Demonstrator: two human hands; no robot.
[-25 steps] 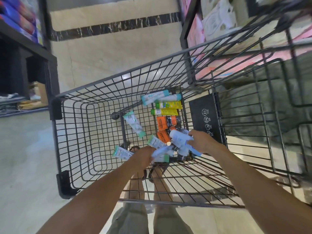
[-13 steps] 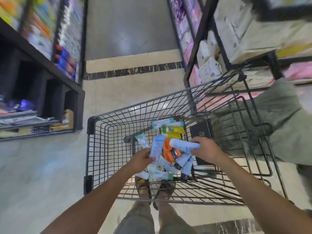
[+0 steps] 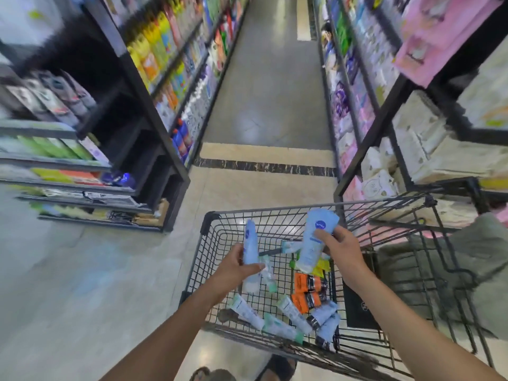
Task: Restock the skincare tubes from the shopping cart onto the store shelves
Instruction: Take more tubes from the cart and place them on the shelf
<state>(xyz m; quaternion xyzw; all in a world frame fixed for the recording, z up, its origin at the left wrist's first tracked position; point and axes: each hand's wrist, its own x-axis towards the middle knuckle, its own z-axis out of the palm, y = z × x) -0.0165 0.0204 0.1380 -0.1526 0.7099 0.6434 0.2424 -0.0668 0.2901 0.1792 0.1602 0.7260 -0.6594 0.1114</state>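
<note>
There is one wire cart (image 3: pixel 209 215) and two hands: the left hand (image 3: pixel 233 266) and the right hand (image 3: pixel 339 243) each hold one pale blue tube (image 3: pixel 250 248) (image 3: pixel 316 237), so two are lifted. In the cart lie two orange-and-black tubes (image 3: pixel 309 283) (image 3: pixel 308 299), three white tubes with green caps (image 3: pixel 246 312) (image 3: pixel 283 329) (image 3: pixel 294 314) and two bluish tubes with dark caps (image 3: pixel 321 316) (image 3: pixel 328 329). The yellow tubes (image 3: pixel 322 266) are partly hidden, so their number cannot be told.

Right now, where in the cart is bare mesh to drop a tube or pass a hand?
Free: cart floor's far-left corner, beyond the left hand; a strip between its pale tube and the orange tubes. Crowded: near edge and right side, white tubes, blue tubes.
</note>
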